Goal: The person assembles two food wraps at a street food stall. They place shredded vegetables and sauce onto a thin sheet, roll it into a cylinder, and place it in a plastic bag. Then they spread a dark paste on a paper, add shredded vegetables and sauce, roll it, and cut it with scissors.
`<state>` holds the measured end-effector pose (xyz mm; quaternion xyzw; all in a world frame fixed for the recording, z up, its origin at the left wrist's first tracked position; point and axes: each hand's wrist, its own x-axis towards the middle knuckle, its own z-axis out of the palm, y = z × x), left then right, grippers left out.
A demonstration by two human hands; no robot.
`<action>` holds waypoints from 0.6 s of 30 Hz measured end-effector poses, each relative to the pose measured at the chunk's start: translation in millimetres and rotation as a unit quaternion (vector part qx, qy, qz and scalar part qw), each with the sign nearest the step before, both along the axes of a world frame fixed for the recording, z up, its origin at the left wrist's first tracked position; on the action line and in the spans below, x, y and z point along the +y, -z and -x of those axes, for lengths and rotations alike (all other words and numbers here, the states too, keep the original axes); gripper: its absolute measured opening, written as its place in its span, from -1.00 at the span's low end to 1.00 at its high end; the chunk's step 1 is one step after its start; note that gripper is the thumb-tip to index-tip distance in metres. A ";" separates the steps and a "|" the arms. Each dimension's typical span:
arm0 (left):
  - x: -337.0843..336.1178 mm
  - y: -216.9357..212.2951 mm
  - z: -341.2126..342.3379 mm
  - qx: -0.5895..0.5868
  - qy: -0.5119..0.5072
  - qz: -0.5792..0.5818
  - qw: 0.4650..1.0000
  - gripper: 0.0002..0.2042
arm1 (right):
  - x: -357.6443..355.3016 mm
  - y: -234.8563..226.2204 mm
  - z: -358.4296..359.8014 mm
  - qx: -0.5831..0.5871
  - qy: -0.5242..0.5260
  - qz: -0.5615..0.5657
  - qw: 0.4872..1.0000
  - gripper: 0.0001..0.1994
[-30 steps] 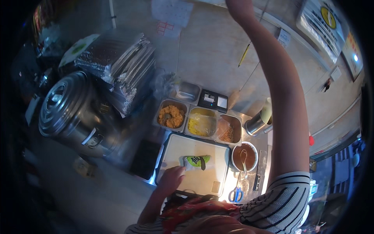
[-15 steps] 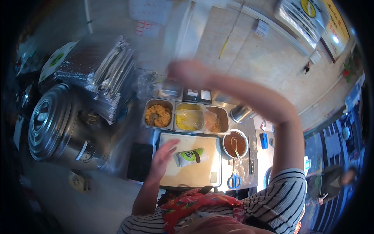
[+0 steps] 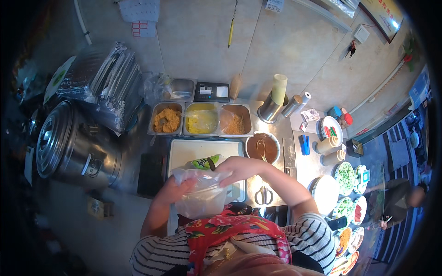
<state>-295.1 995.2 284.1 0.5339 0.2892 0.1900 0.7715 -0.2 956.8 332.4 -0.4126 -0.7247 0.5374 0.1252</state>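
Note:
Both of my hands hold a clear plastic bag over the near edge of a white cutting board. My left hand grips the bag's left side and my right hand grips its upper right edge. A green wrapped roll lies on the board just beyond the bag. Past the board stand three steel trays: orange shreds, yellow filling and pale shreds. A bowl of brown sauce with a spoon sits right of the board.
A large steel pot stands at left under a stack of foil sheets. Scissors lie near my right arm. A steel cup with a yellow roll, bottles and plates of greens fill the right counter. Another person stands at far right.
My right arm has come down from the wall to the board. Both hands now hold a clear plastic bag; earlier the left hand rested on the board by the green roll.

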 end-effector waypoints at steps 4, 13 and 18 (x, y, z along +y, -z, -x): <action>-15.8 -4.6 -16.5 -0.005 -0.048 -0.018 0.999 -0.67 | -60.1 47.8 -15.6 0.689 0.397 0.174 0.580 -0.38; -15.6 15.0 -51.7 0.305 -0.175 -0.380 0.855 -0.68 | -93.4 88.3 -8.1 0.309 0.450 0.148 0.824 -0.78; -34.8 21.6 -72.3 0.309 -0.148 -0.343 0.875 -0.74 | -87.0 98.1 30.8 0.275 0.419 0.113 0.858 -0.78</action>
